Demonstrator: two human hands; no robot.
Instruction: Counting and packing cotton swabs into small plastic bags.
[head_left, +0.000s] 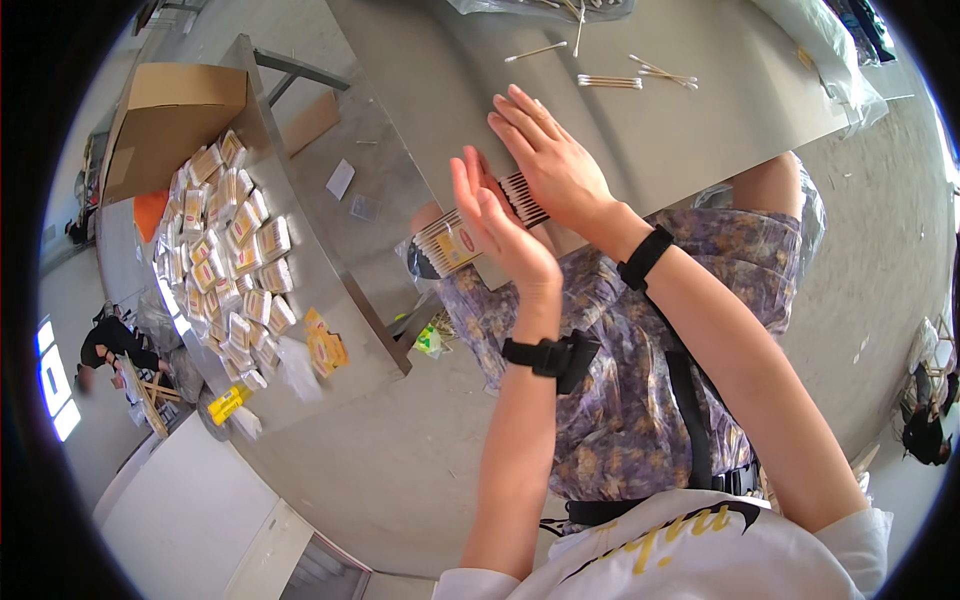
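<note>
Both my hands are over the near corner of the grey metal table (pixel 660 165), fingers stretched out straight and palms turned toward each other. My left hand (pixel 510 235) is open. A row of cotton swabs (pixel 525 200) with white tips shows in the shadow between the two palms. My right hand (pixel 560 170), also open, lies flat along the other side of these swabs. On the outer side of my left hand, at the table edge, is a clear pack of cotton swabs (pixel 445 245) with a yellow and red label. The palms hide part of the swabs.
Loose swabs (pixel 610 82) and a plastic bag of swabs (pixel 550 5) lie farther back on the table. A side table at left bears a heap of swab packs (pixel 230 250), a cardboard box (pixel 175 120) and a yellow roll-like item (pixel 229 404). Clear plastic (pixel 820 60) covers the right corner.
</note>
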